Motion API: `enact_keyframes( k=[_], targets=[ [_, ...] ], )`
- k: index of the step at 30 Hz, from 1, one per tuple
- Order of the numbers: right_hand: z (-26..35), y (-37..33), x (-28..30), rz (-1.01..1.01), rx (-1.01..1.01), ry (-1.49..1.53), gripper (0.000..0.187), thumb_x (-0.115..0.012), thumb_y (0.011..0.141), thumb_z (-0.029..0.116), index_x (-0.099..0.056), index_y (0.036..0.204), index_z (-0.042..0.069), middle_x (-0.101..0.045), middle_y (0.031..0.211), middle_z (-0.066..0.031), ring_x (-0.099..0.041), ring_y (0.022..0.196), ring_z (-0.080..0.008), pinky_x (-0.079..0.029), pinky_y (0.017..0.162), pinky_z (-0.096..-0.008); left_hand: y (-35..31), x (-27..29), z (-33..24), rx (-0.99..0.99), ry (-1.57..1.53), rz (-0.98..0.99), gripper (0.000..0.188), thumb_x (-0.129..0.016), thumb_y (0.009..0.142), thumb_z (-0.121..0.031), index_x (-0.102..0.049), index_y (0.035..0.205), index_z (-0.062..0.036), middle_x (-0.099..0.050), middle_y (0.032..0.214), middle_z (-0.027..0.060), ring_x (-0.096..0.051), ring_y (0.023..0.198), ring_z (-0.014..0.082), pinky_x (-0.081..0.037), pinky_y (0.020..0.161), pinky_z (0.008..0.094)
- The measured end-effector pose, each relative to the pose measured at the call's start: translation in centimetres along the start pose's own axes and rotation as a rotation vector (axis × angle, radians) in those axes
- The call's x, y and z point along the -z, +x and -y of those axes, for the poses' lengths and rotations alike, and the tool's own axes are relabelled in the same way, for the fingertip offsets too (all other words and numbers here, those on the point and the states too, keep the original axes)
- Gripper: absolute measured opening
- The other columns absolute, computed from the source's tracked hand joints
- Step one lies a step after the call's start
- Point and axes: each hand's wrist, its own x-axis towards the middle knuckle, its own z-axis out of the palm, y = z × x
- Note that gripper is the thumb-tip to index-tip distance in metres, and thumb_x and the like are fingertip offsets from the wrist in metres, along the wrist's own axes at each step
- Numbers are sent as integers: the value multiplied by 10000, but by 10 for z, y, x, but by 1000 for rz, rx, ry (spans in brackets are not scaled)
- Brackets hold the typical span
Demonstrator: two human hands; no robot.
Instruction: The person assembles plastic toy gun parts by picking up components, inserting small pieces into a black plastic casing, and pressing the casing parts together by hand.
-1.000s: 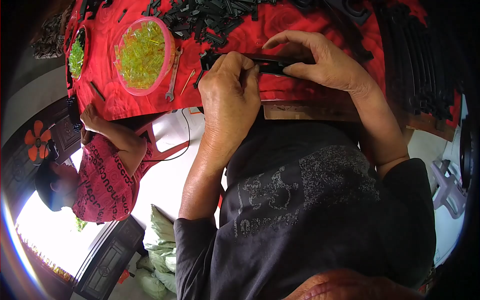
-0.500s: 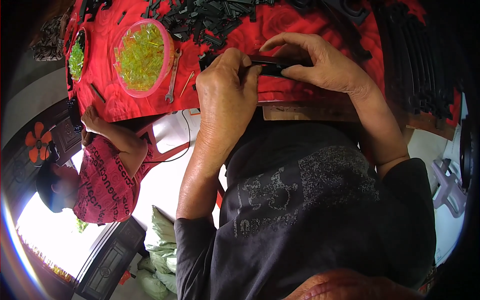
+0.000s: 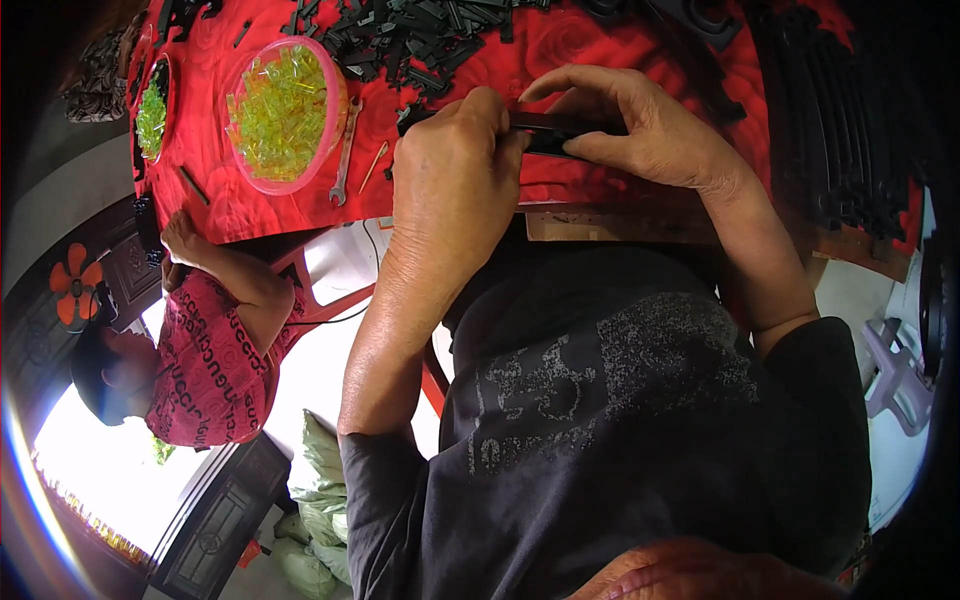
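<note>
Far left of the table (image 3: 230, 215) (red cloth): a small bowl of green pieces (image 3: 152, 112), then a pink bowl of yellow-green translucent pieces (image 3: 283, 112), both near the table's left edge. A small wrench (image 3: 343, 152) lay just beside the pink bowl, toward the near edge. A pile of black plastic parts (image 3: 410, 35) sat toward the far edge, behind both hands.

Another person in a red patterned top (image 3: 210, 370) was below the table's left corner, one hand (image 3: 180, 238) at the near edge. Not involved with the part.

Left hand (image 3: 452, 180): curled into a closed grip, fingers (image 3: 470, 120) clamped over the left end of a black strip part (image 3: 560, 132). That end was hidden under the hand.

The part lay near the table's near edge, long axis running left-right, roughly parallel to that edge. It spanned the gap between the two hands, held just off the cloth or touching it; couldn't tell which.

Right hand (image 3: 650, 135): fingers closed in a pinch around the right end, index arched over the top, thumb underneath along the near side. Both hands gripped it; neither was nearer.

Right of that: a stack of curved black strips (image 3: 850, 140) along the table's right edge, well apart from the hands.
</note>
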Motion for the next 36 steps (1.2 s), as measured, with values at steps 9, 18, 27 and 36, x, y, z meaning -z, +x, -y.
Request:
enact_keyframes(
  k=[9,18,27,36],
  targets=[
    [1,-1,0,6,7,7,572,-648,886,-90,-571,1426,83,-713,1167,-81,-676,1122,-149,-549,1024,-316,11,4,-2,-18,152,108,267,-824,823,-145,-606,901,-13,-672,711,177,-701,695,377,-521,597,444],
    [2,-2,-1,-20,16,12,572,-648,883,-89,-573,1424,82,-712,1136,-71,-673,1106,-142,-550,1020,-316,14,0,-4,23,219,121,315,-843,807,-195,-601,891,-13,-679,716,183,-703,718,394,-529,601,454],
    [3,-3,-2,-26,33,-22,591,-656,877,-91,-563,1433,83,-708,1156,-79,-672,1140,-157,-543,1047,-329,12,-2,-1,19,220,95,302,-839,809,-198,-608,888,-19,-675,726,188,-697,727,400,-523,609,469],
    [2,-2,-1,-18,7,25,574,-650,875,-87,-576,1420,79,-722,1177,-94,-681,1132,-168,-544,1038,-326,4,5,1,42,-45,67,191,-758,830,-54,-608,938,-4,-690,782,205,-703,745,402,-538,634,469]
  ],
)
